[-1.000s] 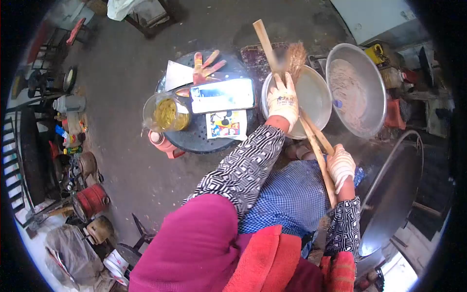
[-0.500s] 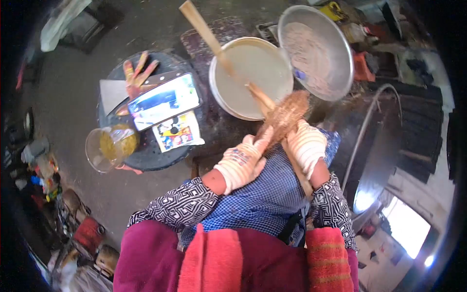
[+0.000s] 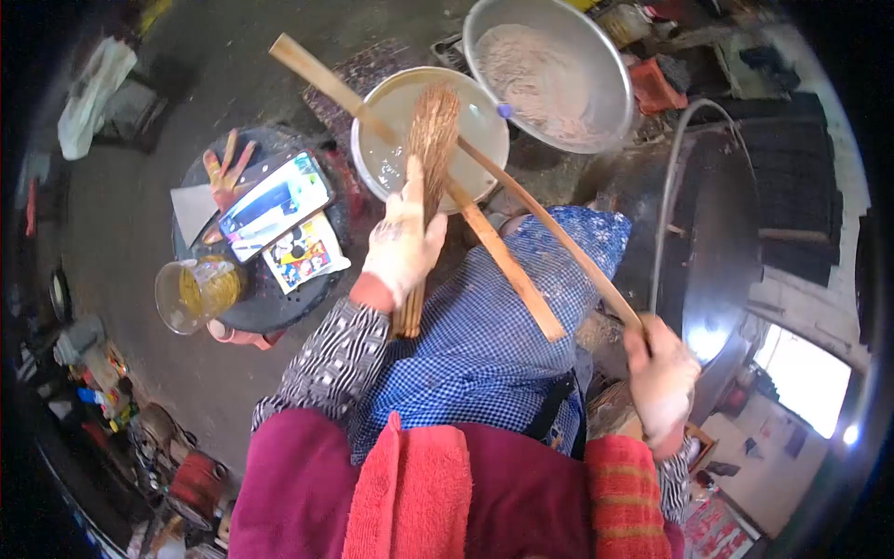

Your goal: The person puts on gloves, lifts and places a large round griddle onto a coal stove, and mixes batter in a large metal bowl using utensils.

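Gloved, my left hand (image 3: 399, 244) is wrapped round a bundle of thin brown twigs, a whisk brush (image 3: 432, 135), its bristles over the bucket. My right hand (image 3: 662, 368), gloved too, grips the near end of a long thin wooden stick (image 3: 559, 235), whose far end reaches the rim of the bucket (image 3: 504, 160) of pale liquid. Between the hands a flat wooden slat (image 3: 507, 264) leans from the bucket over the blue checked apron (image 3: 466, 345). Another flat wooden stick (image 3: 319, 74) rests in the liquid and sticks out past the left rim.
A metal basin (image 3: 622, 130) of pinkish flour-like paste stands behind the bucket. On the left, a round black stool (image 3: 289, 298) holds a phone (image 3: 277, 206), a coloured packet (image 3: 304, 252), a stained glove (image 3: 226, 171) and a plastic cup (image 3: 183, 296). A large round griddle (image 3: 717, 224) stands at right.
The brush has swung upright over the bucket in my left hand. My right hand has moved right and down with the thin stick. The view has shifted, and bucket and stool appear further left.
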